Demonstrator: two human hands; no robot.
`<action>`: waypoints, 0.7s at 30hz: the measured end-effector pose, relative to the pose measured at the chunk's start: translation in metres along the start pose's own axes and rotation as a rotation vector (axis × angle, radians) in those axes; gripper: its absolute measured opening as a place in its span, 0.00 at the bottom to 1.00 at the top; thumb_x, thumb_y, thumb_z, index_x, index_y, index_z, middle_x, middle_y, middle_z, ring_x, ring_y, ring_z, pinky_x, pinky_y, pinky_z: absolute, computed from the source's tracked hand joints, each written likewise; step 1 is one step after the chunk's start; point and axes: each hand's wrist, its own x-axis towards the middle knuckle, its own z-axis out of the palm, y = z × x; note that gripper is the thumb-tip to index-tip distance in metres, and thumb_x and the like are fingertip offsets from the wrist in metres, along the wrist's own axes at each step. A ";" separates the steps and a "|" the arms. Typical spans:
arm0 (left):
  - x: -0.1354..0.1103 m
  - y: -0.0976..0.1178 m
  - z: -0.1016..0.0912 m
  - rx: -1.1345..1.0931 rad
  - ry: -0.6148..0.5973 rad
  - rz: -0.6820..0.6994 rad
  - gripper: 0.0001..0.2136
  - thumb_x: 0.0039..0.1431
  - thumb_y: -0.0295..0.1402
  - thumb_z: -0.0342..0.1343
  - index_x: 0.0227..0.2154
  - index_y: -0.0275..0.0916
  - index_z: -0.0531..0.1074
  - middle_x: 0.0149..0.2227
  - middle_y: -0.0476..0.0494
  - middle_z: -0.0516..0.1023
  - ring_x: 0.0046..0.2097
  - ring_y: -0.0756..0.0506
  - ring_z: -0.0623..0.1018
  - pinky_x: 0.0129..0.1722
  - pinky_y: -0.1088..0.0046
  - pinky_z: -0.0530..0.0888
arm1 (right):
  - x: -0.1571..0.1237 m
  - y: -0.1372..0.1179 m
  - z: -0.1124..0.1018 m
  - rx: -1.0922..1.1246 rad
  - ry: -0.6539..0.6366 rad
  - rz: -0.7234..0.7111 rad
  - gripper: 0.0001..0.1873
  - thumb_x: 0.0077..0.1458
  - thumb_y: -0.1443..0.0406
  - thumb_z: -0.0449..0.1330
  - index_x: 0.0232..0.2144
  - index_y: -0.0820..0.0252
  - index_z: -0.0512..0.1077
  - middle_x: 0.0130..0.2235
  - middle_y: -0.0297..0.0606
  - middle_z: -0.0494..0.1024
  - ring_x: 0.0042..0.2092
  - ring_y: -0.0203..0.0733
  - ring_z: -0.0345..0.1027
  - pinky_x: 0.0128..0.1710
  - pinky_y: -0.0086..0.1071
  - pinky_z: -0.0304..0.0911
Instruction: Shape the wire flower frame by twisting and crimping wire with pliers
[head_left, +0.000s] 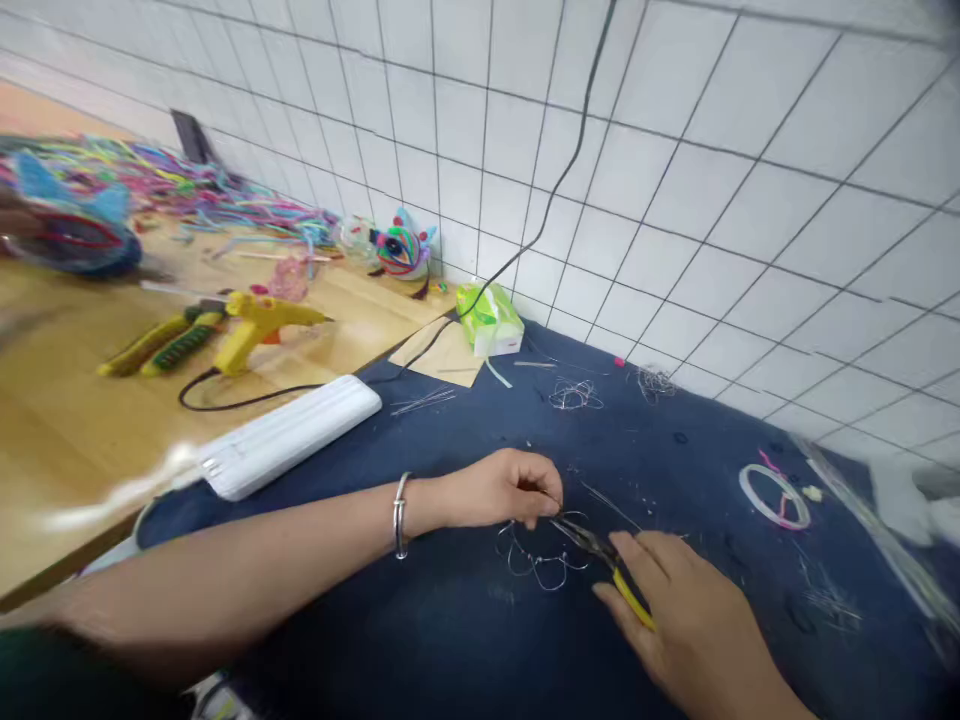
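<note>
My left hand (510,488) pinches one end of a looped silver wire piece (536,560), bent into several petal-like rounds that hang below the fingers. In my right hand (679,610) is a pair of pliers (634,598) with yellow-and-black handles, the fingers wrapped round them. Their metal jaws reach left to the wire close beside my left fingertips. Whether the jaws clamp the wire is too small to tell. A loose straight wire (611,505) lies on the dark blue cloth (450,640) behind the pliers.
Tangled wire (576,395) lies farther back, near a green tissue pack (489,318). A white power strip (292,435) and a yellow glue gun (259,328) with a cord are to the left. A white ring (774,497) lies right. Another person's hand (19,215) shows far left.
</note>
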 end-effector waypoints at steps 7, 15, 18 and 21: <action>-0.005 0.005 0.003 0.081 0.044 0.079 0.06 0.55 0.33 0.53 0.29 0.34 0.67 0.25 0.52 0.66 0.25 0.55 0.68 0.25 0.81 0.64 | -0.002 -0.005 0.000 -0.065 0.016 -0.011 0.16 0.54 0.60 0.54 0.43 0.62 0.67 0.34 0.42 0.71 0.35 0.43 0.65 0.31 0.35 0.62; -0.002 0.002 0.004 0.128 0.111 0.026 0.05 0.55 0.31 0.52 0.27 0.35 0.65 0.24 0.53 0.65 0.24 0.55 0.69 0.23 0.81 0.64 | -0.003 -0.002 -0.005 -0.034 0.043 0.009 0.16 0.53 0.58 0.54 0.41 0.61 0.69 0.35 0.41 0.72 0.35 0.43 0.66 0.31 0.34 0.63; 0.001 -0.001 0.001 0.173 0.189 0.002 0.05 0.55 0.32 0.51 0.27 0.35 0.66 0.23 0.53 0.66 0.24 0.55 0.69 0.22 0.81 0.64 | -0.004 0.003 -0.006 -0.057 0.074 -0.003 0.17 0.53 0.58 0.55 0.43 0.61 0.68 0.35 0.41 0.73 0.36 0.43 0.66 0.35 0.35 0.62; 0.004 -0.004 -0.001 0.149 0.205 -0.035 0.06 0.54 0.34 0.52 0.28 0.36 0.66 0.24 0.53 0.67 0.24 0.54 0.69 0.22 0.80 0.65 | -0.005 0.012 -0.005 -0.073 0.070 0.046 0.19 0.53 0.56 0.55 0.44 0.60 0.67 0.37 0.41 0.72 0.38 0.43 0.66 0.36 0.35 0.62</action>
